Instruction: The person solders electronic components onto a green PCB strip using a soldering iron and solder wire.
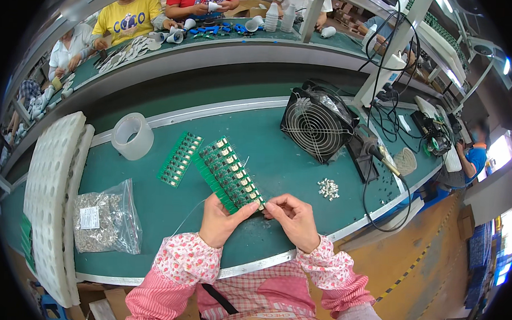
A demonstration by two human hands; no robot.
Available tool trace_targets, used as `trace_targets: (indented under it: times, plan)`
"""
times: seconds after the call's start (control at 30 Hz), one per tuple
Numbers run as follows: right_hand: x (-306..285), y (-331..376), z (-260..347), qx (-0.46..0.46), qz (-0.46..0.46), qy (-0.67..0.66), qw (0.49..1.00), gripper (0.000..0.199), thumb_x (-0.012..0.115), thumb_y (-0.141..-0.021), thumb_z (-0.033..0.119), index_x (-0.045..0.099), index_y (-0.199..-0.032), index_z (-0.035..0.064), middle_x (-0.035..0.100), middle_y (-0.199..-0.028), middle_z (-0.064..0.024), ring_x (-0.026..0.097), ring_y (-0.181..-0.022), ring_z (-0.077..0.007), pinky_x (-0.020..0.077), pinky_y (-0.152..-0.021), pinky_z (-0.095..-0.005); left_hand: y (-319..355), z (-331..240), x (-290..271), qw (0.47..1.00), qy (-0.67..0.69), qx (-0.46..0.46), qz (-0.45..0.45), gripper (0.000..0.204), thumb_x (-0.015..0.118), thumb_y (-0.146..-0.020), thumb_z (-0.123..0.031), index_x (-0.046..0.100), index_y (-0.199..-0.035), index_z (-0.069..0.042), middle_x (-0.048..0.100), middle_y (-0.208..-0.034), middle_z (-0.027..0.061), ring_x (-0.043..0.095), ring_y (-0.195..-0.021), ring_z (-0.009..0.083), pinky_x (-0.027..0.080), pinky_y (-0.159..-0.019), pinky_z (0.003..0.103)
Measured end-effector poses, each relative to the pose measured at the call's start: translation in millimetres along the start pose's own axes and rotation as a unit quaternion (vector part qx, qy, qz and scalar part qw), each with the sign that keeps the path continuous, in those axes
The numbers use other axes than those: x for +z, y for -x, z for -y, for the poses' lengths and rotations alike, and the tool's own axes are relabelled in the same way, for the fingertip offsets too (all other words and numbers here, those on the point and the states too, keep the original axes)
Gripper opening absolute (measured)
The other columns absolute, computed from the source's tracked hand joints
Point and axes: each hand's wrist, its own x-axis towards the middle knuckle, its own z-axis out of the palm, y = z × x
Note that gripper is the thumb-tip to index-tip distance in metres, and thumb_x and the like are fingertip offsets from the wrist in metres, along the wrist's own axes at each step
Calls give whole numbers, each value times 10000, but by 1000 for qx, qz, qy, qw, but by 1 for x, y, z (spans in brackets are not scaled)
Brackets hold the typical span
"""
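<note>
My left hand grips the near end of a green circuit board panel, its thumb lying along the edge. Rows of small dark parts and cream-white connectors sit on this panel, and thin wire ends stick out along its right side. Thumb and fingers of my right hand are pinched together at the panel's near right corner; whatever is between them is too small to make out. Just left of the held panel, a second populated circuit board panel lies on the green mat. To the right is a small heap of white connectors.
A clear tape roll and a bag of small parts lie left, beside white foam trays. Back right stands a black fan, with a soldering iron and its loose cable nearby. Co-workers sit across the far bench.
</note>
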Motion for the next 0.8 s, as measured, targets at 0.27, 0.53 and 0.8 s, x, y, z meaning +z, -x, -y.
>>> trace_targets:
  times: [0.27,0.53,0.8]
  plan:
    - [2,5,-2,-46,-12,98,994,88,577,-892,60,561,-906,-25,624,-857,-68,605,-785,-99,506,-728,-228,2,-6,4,1000,-11,18,2,157,688,-783,0,622,-926,0,650,-884,40,612,-794,101,502,-722,246]
    - [4,4,-6,-56,-27,7,998,129,607,-879,88,569,-889,-34,632,-829,-69,608,-738,-102,509,-673,-237,2,-4,6,999,-13,31,4,165,681,-789,4,619,-941,7,651,-896,45,614,-808,104,502,-727,247]
    - [-3,6,0,15,42,-51,998,125,618,-878,100,547,-888,-2,613,-848,-51,591,-766,-77,481,-677,-205,4,-8,2,999,-21,7,32,160,676,-793,4,624,-944,13,653,-906,50,613,-811,103,505,-729,247]
